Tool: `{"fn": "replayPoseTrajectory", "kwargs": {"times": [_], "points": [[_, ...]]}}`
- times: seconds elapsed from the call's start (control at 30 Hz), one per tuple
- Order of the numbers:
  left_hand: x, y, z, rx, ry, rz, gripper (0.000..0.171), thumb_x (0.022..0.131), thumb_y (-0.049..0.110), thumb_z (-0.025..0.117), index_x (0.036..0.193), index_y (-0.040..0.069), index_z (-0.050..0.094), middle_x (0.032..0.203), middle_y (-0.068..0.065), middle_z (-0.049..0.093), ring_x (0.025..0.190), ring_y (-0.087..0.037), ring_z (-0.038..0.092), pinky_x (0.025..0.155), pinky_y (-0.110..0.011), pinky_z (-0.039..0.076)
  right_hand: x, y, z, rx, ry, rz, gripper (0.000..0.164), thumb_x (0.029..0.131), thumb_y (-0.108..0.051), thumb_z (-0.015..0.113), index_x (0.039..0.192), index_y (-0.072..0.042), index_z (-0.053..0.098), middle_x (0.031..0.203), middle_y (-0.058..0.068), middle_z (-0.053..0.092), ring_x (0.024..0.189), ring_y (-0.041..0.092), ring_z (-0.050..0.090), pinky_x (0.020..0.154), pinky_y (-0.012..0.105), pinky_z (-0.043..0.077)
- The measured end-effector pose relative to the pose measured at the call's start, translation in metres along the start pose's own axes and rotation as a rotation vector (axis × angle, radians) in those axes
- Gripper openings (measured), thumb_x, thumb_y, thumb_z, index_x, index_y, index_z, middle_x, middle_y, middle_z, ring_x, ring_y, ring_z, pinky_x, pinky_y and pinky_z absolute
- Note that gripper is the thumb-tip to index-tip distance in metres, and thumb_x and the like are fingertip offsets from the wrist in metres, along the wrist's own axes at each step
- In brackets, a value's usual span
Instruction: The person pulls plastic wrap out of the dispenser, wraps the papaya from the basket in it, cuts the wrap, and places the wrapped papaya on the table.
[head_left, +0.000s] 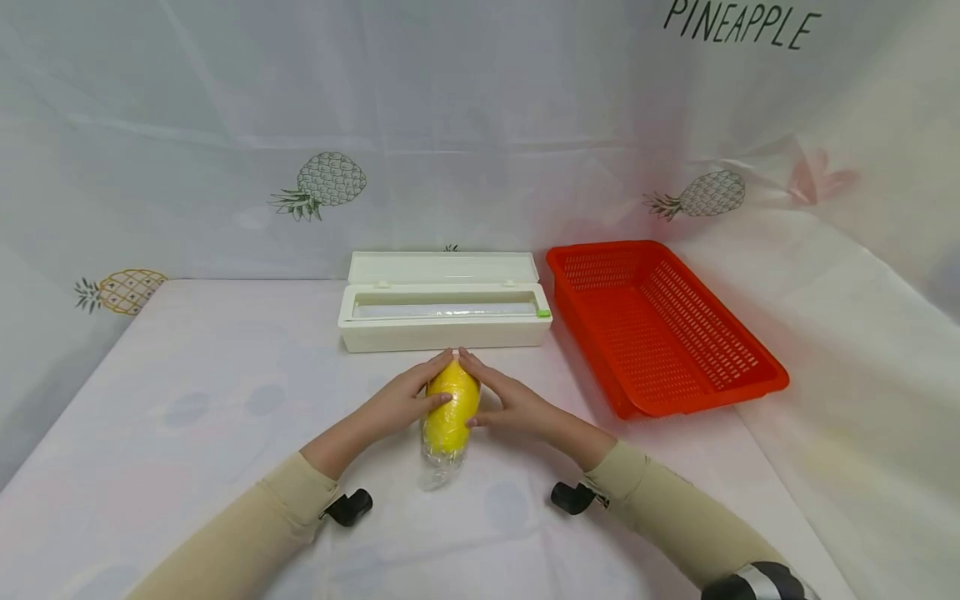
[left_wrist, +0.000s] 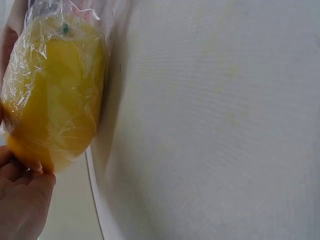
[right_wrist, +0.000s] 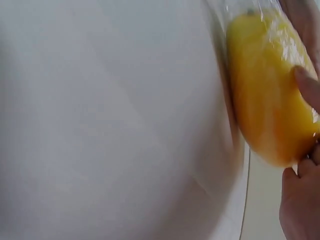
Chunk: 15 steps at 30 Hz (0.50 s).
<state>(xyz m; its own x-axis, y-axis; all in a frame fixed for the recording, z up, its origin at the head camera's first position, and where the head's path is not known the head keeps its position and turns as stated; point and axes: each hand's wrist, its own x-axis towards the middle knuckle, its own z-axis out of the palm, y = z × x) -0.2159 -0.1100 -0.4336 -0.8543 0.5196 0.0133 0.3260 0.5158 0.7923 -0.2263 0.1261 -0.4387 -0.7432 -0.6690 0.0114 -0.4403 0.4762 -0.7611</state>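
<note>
A yellow oblong fruit (head_left: 452, 408) wrapped in clear plastic film lies lengthwise on the white cloth, with loose film (head_left: 441, 471) bunched at its near end. From the left side my left hand (head_left: 408, 396) holds it, thumb across its upper side. My right hand (head_left: 513, 404) holds the opposite side, and the fingertips of both hands come together at the far end. In the left wrist view, the wrapped fruit (left_wrist: 62, 95) shows shiny creased film and a small green spot. The right wrist view shows a thumb (right_wrist: 307, 87) lying on the wrapped fruit (right_wrist: 267, 90).
Just beyond the hands stands a white cling film dispenser (head_left: 442, 336), lid raised, with a film roll inside and a green slider (head_left: 543, 313) at its right end. A red perforated basket (head_left: 600, 354) sits to its right. Pineapple-printed cloth (head_left: 480, 200) hangs behind.
</note>
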Motion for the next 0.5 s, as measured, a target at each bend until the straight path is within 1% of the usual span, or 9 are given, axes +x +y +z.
{"fn": "replayPoseTrajectory", "kwargs": {"times": [0.07,0.13,0.23,0.3,0.4,0.5], "points": [[0.000,0.001,-0.001,-0.007,0.011,-0.008,0.069,0.098,0.026,0.061,0.155,0.010,0.025,0.159,-0.007,0.024,0.144,-0.029,0.023,0.115,-0.049,0.022,-0.005,-0.004,0.004,-0.009,0.040,0.013,0.088,0.086,-0.020,0.076,0.156,-0.025,0.022,0.159,-0.018,0.012,0.145,0.010,0.018,0.114,0.041,0.025],[0.000,0.003,-0.002,-0.020,0.019,-0.019,0.071,0.097,0.027,0.063,0.154,0.008,0.026,0.157,-0.010,0.027,0.143,-0.031,0.026,0.113,-0.050,0.025,-0.011,-0.007,0.008,-0.004,0.070,0.006,0.083,0.089,-0.019,0.073,0.156,-0.020,0.025,0.160,-0.014,0.014,0.144,0.012,0.022,0.113,0.039,0.028],[0.001,0.008,-0.005,-0.013,0.017,-0.031,0.074,0.094,0.026,0.066,0.154,0.009,0.026,0.155,-0.014,0.031,0.141,-0.033,0.030,0.111,-0.051,0.030,-0.019,-0.009,0.011,0.064,0.089,-0.013,0.075,0.091,-0.018,0.070,0.154,-0.015,0.029,0.160,-0.008,0.018,0.144,0.014,0.024,0.112,0.037,0.030],[0.004,0.011,-0.008,0.007,0.007,-0.034,0.075,0.093,0.026,0.067,0.154,0.011,0.026,0.153,-0.015,0.033,0.139,-0.033,0.032,0.110,-0.052,0.031,-0.024,-0.011,0.010,0.132,0.100,-0.014,0.072,0.091,-0.015,0.069,0.153,-0.013,0.032,0.159,-0.004,0.023,0.144,0.017,0.025,0.111,0.038,0.030],[0.008,0.011,-0.010,0.060,-0.005,-0.051,0.076,0.092,0.029,0.067,0.155,0.014,0.027,0.150,-0.014,0.035,0.136,-0.033,0.035,0.108,-0.057,0.031,-0.031,-0.013,0.009,0.223,0.131,0.045,0.066,0.091,-0.014,0.070,0.149,-0.013,0.039,0.154,0.002,0.035,0.140,0.023,0.034,0.110,0.042,0.034],[0.010,0.011,-0.012,0.087,-0.008,-0.084,0.079,0.089,0.031,0.067,0.155,0.019,0.027,0.147,-0.014,0.036,0.132,-0.033,0.037,0.107,-0.059,0.032,-0.039,-0.017,0.008,0.291,0.154,0.135,0.057,0.091,-0.013,0.070,0.143,-0.011,0.047,0.146,0.010,0.046,0.132,0.031,0.045,0.104,0.045,0.041]]}}
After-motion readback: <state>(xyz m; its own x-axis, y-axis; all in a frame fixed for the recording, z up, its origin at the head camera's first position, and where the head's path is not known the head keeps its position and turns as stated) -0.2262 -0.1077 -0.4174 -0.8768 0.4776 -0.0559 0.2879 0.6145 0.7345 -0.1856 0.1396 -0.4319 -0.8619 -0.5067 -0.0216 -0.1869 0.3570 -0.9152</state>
